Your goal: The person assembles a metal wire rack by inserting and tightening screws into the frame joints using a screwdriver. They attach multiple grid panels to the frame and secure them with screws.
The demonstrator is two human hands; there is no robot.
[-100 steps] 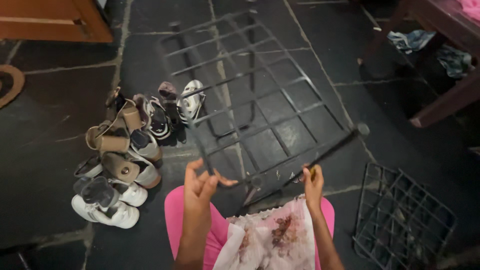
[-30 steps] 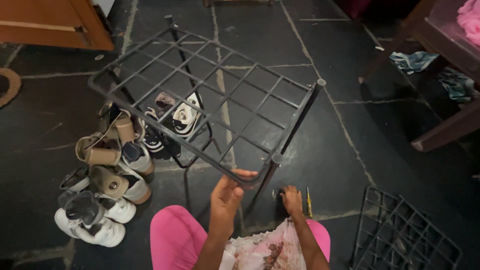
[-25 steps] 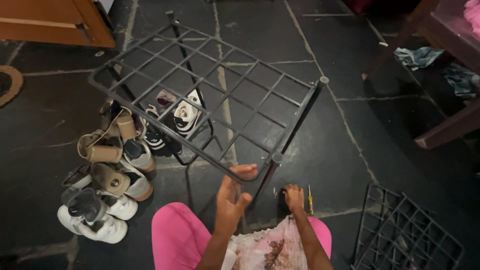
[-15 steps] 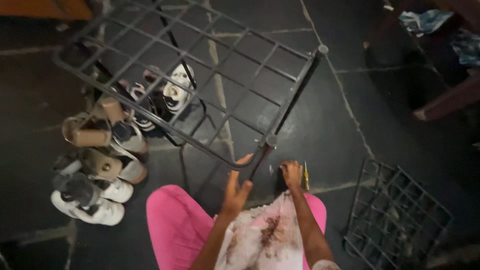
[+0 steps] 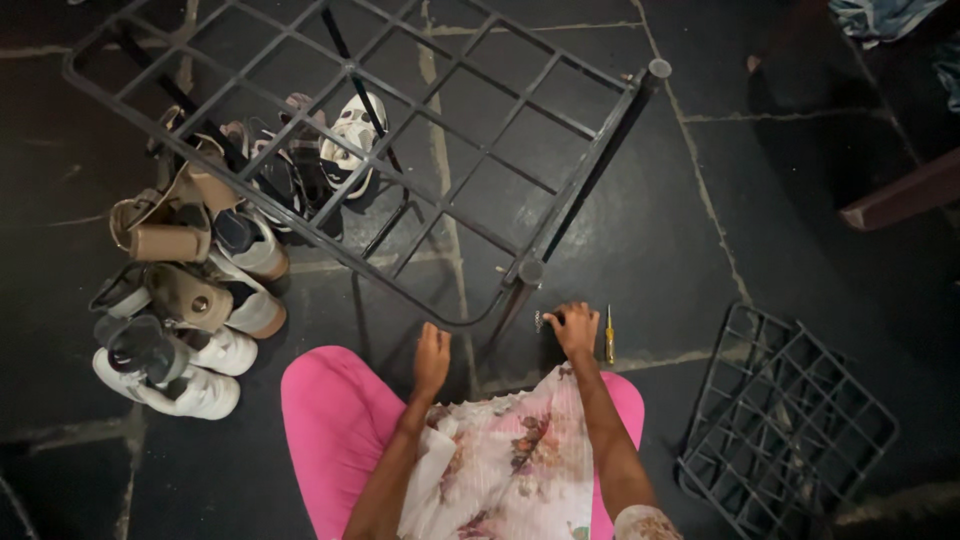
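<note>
A seated person's right hand (image 5: 574,328) pinches small screws (image 5: 540,320) off the slate floor (image 5: 660,250) beside a yellow screwdriver (image 5: 608,335); the left hand (image 5: 432,358), fingers together, rests below the half-assembled black grid rack (image 5: 400,150), one panel (image 5: 785,420) apparently still unattached.

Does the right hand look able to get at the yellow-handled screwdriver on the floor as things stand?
Probably yes. The right hand rests on the floor just beside the screwdriver, with nothing between them; the black wire rack stands further off.
</note>
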